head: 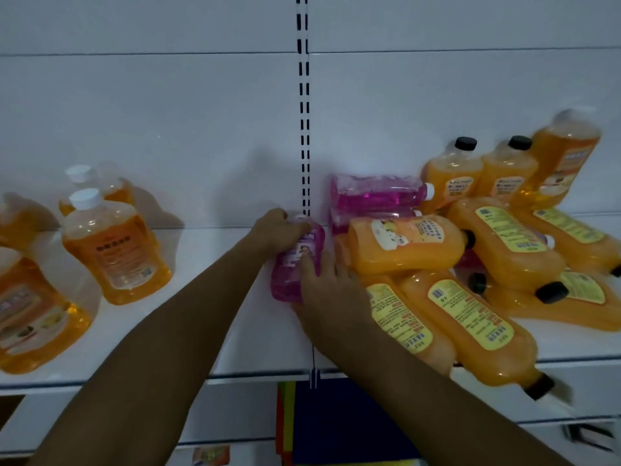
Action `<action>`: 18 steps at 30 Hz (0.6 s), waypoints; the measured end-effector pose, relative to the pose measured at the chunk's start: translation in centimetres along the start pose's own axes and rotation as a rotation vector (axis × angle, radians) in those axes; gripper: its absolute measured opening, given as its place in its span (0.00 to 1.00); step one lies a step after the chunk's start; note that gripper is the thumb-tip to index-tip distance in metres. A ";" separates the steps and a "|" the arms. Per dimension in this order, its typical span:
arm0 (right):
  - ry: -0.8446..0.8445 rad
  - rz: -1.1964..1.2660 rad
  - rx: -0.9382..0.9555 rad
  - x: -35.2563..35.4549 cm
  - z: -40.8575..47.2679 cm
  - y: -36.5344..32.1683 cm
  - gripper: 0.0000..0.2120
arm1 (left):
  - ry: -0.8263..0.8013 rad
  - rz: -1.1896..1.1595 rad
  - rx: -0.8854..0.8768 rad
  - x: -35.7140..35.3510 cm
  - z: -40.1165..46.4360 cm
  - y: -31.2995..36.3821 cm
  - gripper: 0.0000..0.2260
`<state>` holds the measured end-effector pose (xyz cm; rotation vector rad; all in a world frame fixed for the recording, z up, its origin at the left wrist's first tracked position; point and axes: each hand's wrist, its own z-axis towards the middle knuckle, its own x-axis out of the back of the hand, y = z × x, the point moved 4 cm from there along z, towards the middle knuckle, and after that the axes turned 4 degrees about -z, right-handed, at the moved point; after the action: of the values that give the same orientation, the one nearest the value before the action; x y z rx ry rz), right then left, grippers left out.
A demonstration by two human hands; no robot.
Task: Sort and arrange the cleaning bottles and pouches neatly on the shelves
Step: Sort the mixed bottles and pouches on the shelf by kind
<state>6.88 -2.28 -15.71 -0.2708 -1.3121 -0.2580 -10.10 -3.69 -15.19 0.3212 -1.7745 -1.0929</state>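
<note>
Pink bottle [297,260] stands upright mid-shelf [215,317] — left hand [274,230] curled round its neck, right hand [327,290] wrapped round its lower side. Orange bottles [447,317] lie heaped just right of it.

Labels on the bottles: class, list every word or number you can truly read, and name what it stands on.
Pink bottle, held by left hand and right hand: Chinese characters, blurred.
Upright orange bottle: label unreadable.
Lying orange bottles: yellow labels, print too small.
</note>
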 end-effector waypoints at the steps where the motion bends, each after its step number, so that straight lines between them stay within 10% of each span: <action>1: -0.009 -0.032 0.012 -0.1 0.1 0.1 0.36 | 0.006 -0.020 0.007 -0.1 0.2 -0.1 0.32; 9: 0.032 0.111 0.068 -0.1 0.0 0.3 0.35 | 0.003 -0.487 0.121 1.3 -1.7 -1.2 0.15; 18: 0.292 0.442 0.071 4.9 -1.1 0.4 0.37 | 0.086 -0.643 -0.187 6.5 -6.7 4.7 0.16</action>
<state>9.21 -2.50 -11.24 -0.4367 -0.9412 0.1210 -6.42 -8.73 -6.80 0.8464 -1.5070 -1.6513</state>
